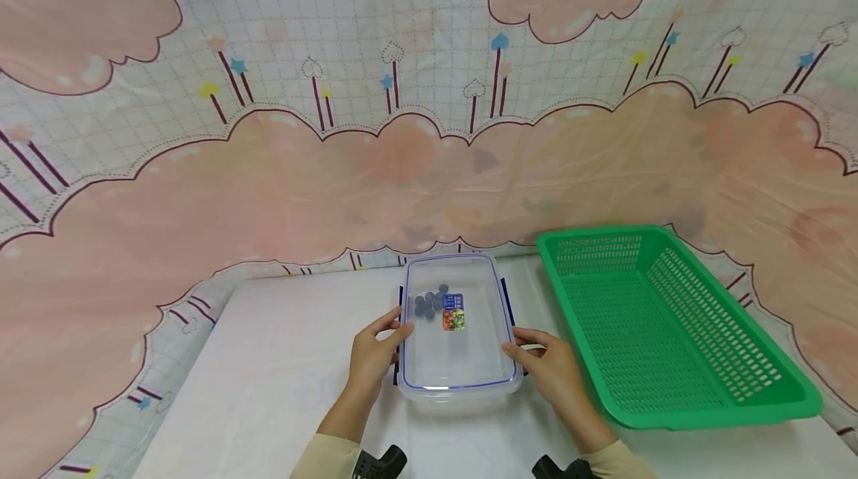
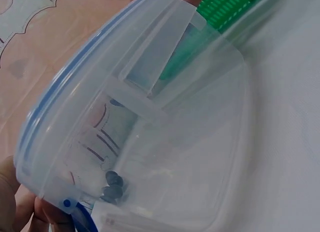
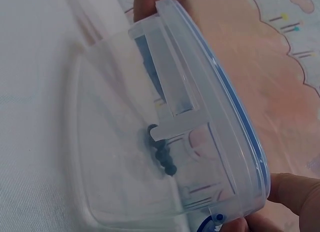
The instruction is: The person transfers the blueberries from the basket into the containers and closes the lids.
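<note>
A clear plastic food container (image 2: 180, 157) stands on the white table, its lid (image 1: 462, 360) on top with a blue seal line round the edge. Through it show several blueberries (image 1: 429, 305), clustered toward the far left. A small fruit label (image 1: 453, 319) is on the lid. My left hand (image 1: 371, 360) grips the left edge, thumb over the lid rim and fingers below it. At the right edge my right hand (image 1: 553, 369) holds the rim the same way. Blue latches run along both long sides; one latch (image 2: 84, 217) hangs out from the wall near my left fingers.
To the right, a large green plastic basket (image 1: 704, 417) with slotted walls sits close to my right forearm. White cloth (image 1: 268, 375) covers the table. A printed curtain (image 1: 402, 181) with clouds rises behind the table's far edge.
</note>
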`<state>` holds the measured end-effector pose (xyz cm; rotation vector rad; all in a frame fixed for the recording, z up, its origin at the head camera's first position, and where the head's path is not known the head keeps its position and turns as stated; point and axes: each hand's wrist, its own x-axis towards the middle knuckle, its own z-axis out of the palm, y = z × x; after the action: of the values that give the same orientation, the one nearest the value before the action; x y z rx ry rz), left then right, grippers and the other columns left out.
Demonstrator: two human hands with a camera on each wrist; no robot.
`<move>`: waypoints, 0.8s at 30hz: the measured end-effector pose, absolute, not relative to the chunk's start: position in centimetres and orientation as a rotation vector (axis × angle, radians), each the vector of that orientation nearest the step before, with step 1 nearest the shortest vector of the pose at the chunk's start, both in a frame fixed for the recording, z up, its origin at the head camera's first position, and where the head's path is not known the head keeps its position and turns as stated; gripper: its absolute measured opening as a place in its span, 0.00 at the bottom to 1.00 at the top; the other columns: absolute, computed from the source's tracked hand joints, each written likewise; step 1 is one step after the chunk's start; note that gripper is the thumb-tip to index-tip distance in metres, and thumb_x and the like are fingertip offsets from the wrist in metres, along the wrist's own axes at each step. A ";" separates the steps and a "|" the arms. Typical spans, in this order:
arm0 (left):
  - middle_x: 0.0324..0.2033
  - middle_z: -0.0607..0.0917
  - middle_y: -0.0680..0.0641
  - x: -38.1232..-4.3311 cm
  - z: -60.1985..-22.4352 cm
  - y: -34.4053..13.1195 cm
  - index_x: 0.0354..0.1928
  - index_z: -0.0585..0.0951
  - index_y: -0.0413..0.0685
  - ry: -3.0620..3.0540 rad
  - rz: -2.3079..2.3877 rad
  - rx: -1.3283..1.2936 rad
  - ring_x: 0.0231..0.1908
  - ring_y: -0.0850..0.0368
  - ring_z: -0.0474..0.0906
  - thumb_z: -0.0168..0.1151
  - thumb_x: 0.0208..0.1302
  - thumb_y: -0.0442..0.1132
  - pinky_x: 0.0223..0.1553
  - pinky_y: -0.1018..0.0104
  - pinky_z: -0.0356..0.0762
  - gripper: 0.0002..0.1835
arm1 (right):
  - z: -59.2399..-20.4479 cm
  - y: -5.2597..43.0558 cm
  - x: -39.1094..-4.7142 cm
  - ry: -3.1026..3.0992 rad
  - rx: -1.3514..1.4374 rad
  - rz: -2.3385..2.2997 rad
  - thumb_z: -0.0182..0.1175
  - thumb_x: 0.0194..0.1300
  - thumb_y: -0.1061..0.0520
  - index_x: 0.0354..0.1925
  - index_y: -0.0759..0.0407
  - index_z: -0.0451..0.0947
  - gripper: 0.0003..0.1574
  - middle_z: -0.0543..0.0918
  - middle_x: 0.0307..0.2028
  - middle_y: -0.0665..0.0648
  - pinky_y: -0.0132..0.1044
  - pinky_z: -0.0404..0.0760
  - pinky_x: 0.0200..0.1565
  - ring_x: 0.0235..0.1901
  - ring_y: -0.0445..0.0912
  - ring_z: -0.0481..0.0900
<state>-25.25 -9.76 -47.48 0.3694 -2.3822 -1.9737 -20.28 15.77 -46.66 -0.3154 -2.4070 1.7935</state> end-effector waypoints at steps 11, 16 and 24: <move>0.45 0.79 0.45 -25.2 -47.0 -10.1 0.62 0.79 0.48 -2.457 -1.936 0.336 0.31 0.59 0.76 0.70 0.60 0.41 0.27 0.72 0.79 0.26 | -46.6 15.8 -20.2 -2.369 -0.306 1.844 0.71 0.57 0.59 0.51 0.68 0.82 0.23 0.84 0.38 0.59 0.29 0.80 0.30 0.30 0.38 0.79; 0.44 0.80 0.45 -25.2 -46.9 -10.7 0.62 0.78 0.45 -2.454 -1.968 0.279 0.35 0.57 0.78 0.70 0.60 0.44 0.28 0.71 0.81 0.28 | -46.8 15.8 -20.1 -2.389 -0.332 1.815 0.72 0.57 0.56 0.52 0.66 0.82 0.25 0.83 0.36 0.56 0.28 0.78 0.31 0.32 0.39 0.78; 0.47 0.80 0.42 -24.2 -48.3 -11.8 0.67 0.71 0.39 -2.489 -2.045 0.314 0.40 0.57 0.78 0.63 0.65 0.55 0.37 0.67 0.83 0.36 | -47.3 16.2 -19.8 -2.480 -0.379 1.727 0.70 0.59 0.47 0.61 0.65 0.74 0.38 0.80 0.49 0.65 0.30 0.76 0.33 0.41 0.45 0.78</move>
<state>-24.17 -11.77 -48.27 0.3142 -2.4886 -2.0453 -19.82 16.21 -47.26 -0.3791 -2.4796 1.7271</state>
